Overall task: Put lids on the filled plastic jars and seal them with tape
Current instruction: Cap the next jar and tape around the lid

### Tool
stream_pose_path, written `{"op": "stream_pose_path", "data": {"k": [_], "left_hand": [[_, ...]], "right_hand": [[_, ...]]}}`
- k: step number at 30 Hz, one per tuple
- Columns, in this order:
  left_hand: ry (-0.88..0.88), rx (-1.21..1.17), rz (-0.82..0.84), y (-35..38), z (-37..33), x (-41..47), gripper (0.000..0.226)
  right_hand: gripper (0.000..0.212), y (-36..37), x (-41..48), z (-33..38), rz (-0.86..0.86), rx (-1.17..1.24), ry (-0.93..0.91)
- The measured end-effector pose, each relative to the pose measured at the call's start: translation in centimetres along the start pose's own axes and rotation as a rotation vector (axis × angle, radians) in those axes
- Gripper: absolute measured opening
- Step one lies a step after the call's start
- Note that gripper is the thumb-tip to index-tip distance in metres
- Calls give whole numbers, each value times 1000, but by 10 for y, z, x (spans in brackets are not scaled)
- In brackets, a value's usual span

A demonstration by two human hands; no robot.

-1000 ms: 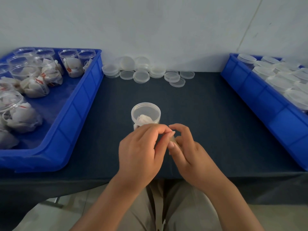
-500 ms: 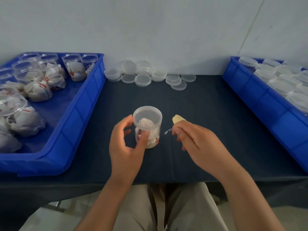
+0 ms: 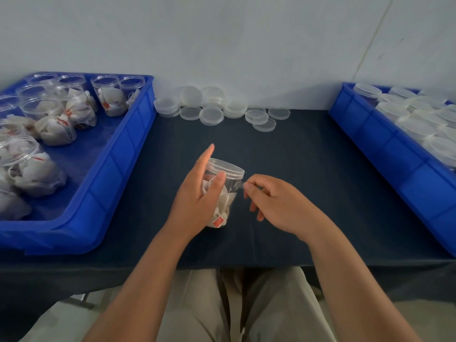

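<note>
A clear plastic jar [image 3: 228, 191] filled with white sachets stands tilted in the middle of the dark table, a clear lid [image 3: 225, 168] on top of it. My left hand [image 3: 197, 196] holds the jar from its left side, thumb across the front, index finger pointing up. My right hand [image 3: 274, 203] pinches a small clear strip of tape [image 3: 238, 185] against the jar just below the lid.
A blue tray [image 3: 118, 169] on the left holds several open filled jars [image 3: 108, 97]. Loose clear lids [image 3: 212, 114] lie along the back wall. A second blue tray [image 3: 385, 154] on the right holds several lidded jars [image 3: 414, 124]. The table's front edge is near my lap.
The jar was lifted and tilted by my left hand. My right hand moved left and brought the tape to the jar's side under the lid.
</note>
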State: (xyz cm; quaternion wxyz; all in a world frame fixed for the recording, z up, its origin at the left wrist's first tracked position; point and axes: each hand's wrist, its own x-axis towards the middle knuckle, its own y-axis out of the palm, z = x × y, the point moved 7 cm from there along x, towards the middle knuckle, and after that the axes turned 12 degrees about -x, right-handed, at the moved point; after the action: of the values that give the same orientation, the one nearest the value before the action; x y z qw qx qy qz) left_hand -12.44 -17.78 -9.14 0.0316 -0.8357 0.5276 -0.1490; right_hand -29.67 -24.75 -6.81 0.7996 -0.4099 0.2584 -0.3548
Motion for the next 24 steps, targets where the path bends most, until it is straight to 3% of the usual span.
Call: {"op": "stream_pose_path", "data": {"k": [3, 7, 9, 20, 24], "left_hand": [[3, 30, -15, 1, -4, 0, 45], [66, 63, -53, 4, -4, 0, 76], [83, 87, -59, 5, -2, 1, 80], [18, -42, -34, -2, 2, 4, 42], [-13, -150, 12, -5, 5, 6, 36]], "right_hand": [[29, 2, 4, 3, 9, 25, 9], [25, -1, 5, 6, -11, 20, 11], [26, -2, 6, 7, -17, -8, 8], [28, 1, 6, 5, 67, -28, -38], [41, -2, 1, -6, 154, -26, -87]]}}
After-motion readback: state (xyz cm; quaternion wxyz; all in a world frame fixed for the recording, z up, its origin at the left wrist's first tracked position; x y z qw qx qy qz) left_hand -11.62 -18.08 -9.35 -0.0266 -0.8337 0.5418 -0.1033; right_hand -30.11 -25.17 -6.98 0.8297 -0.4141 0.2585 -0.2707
